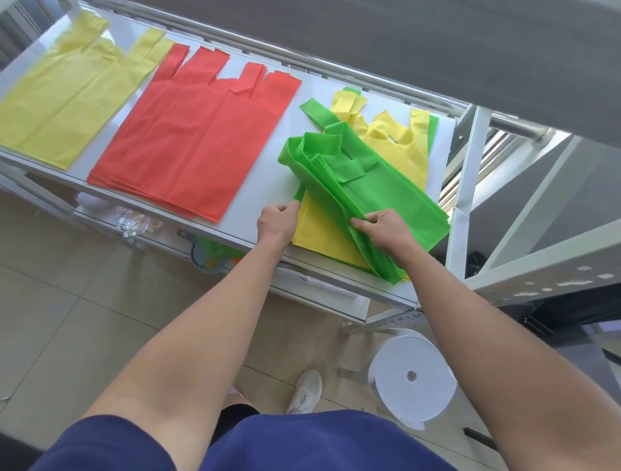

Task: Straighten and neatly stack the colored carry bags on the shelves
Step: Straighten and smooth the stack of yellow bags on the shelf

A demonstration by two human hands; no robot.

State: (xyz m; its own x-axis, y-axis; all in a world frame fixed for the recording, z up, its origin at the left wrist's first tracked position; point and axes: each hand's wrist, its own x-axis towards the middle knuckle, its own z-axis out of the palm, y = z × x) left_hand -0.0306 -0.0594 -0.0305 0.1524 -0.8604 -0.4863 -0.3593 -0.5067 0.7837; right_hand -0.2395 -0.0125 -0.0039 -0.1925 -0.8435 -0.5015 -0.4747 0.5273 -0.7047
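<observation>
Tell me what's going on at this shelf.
A person is sorting fabric carry bags on a white metal shelf. The right hand grips a rumpled bundle of green bags, which lies askew on a mixed yellow-and-green pile at the shelf's right end. The left hand pinches that pile's near left edge. A flat yellow stack and a flat red stack lie further left.

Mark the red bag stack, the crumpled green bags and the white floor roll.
Red fabric bag stack point(182, 139), head view, top bag's middle.
Crumpled green fabric bags point(364, 187), head view, folded body.
White roll point(393, 390), head view, top face.
</observation>
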